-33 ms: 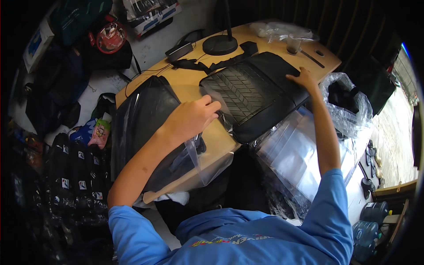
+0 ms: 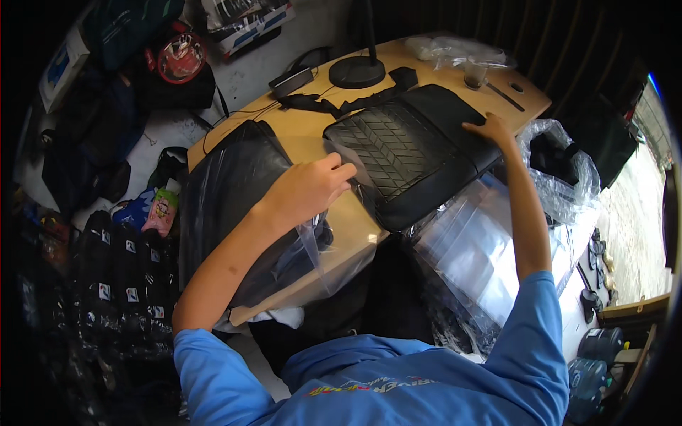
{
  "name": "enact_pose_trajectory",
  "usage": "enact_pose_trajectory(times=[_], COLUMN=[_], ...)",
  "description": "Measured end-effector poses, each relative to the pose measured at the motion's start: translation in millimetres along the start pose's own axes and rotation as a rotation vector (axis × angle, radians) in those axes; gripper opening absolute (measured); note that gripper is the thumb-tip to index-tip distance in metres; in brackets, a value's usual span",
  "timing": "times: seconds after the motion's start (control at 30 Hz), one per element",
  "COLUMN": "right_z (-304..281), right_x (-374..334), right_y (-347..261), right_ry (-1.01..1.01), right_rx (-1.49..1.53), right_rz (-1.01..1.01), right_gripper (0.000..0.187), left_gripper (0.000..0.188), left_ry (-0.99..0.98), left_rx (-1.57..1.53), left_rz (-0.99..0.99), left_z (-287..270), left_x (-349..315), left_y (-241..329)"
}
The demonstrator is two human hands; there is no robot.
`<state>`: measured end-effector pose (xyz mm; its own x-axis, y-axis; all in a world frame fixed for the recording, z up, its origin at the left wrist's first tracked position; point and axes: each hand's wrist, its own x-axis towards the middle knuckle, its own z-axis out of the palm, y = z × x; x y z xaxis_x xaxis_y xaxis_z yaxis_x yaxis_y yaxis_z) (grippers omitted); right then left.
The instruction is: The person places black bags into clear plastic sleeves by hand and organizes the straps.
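A black backpack point(image 2: 455, 117) with a ribbed chevron-pattern front panel lies flat on the wooden table. My left hand point(image 2: 312, 186) is closed in a pinch on a clear plastic bag point(image 2: 307, 263), whose loose film spreads below and beside it, near the backpack's left edge. At the backpack's right end rests my right hand point(image 2: 495, 132), thumb and finger apart, the thumb touching the black surface. Its other fingers are partly hidden. Left of my left hand, another dark bag point(image 2: 238, 167) lies under clear plastic.
Behind the backpack stand a black lamp base point(image 2: 356, 72), a dark box point(image 2: 290, 82) and a plastic cup point(image 2: 474, 74). A stack of clear plastic bags point(image 2: 465, 248) sits right of my lap. Wrapped black goods point(image 2: 106, 270) pile up at left; water jugs point(image 2: 588, 376) stand lower right.
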<state>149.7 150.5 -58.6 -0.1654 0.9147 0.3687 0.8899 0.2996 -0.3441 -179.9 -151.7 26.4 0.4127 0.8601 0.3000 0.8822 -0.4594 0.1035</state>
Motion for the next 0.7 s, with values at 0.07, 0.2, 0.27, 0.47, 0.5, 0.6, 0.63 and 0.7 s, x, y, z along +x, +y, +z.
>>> enact_pose_trajectory(times=[0.07, 0.2, 0.27, 0.47, 0.5, 0.6, 0.63, 0.7], right_z=[-4.8, -36.2, -40.0, -30.5, -49.8, -71.4, -69.3, -61.7], right_x=[11.8, -5.4, -22.4, -103.6, -119.3, -140.8, -142.3, -144.6], right_y=[-5.4, -5.9, 23.0, 58.5, 27.4, 3.9, 6.4, 6.7], right_ry=[-0.177, -0.691, -0.779, -0.698, -0.726, -0.625, -0.629, -0.467], right_rx=[-0.176, 0.504, 0.772, 1.314, 1.339, 1.361, 1.361, 1.409], right_rz=[0.012, 0.197, 0.128, 0.416, 0.408, 0.334, 0.329, 0.396], right_gripper=[0.074, 0.048, 0.034, 0.041, 0.043, 0.044, 0.044, 0.046], left_gripper=[0.019, 0.025, 0.026, 0.019, 0.018, 0.017, 0.017, 0.019], left_ry=[-0.077, -0.018, -0.019, 0.212, 0.297, 0.279, 0.250, 0.221], left_rx=[0.021, -0.021, -0.020, -0.108, -0.155, -0.055, -0.032, 0.262], left_rz=[-0.033, 0.017, 0.016, -0.150, -0.168, -0.358, -0.445, -0.279], left_z=[-3.3, -2.0, 1.2, -32.7, -43.7, -85.9, -102.0, -123.2], left_x=[-2.7, -13.3, -11.8, -27.4, -37.3, -52.4, -51.0, -46.8], left_y=[-10.0, -38.3, -45.4, -59.0, -69.5, -115.7, -129.1, -187.7])
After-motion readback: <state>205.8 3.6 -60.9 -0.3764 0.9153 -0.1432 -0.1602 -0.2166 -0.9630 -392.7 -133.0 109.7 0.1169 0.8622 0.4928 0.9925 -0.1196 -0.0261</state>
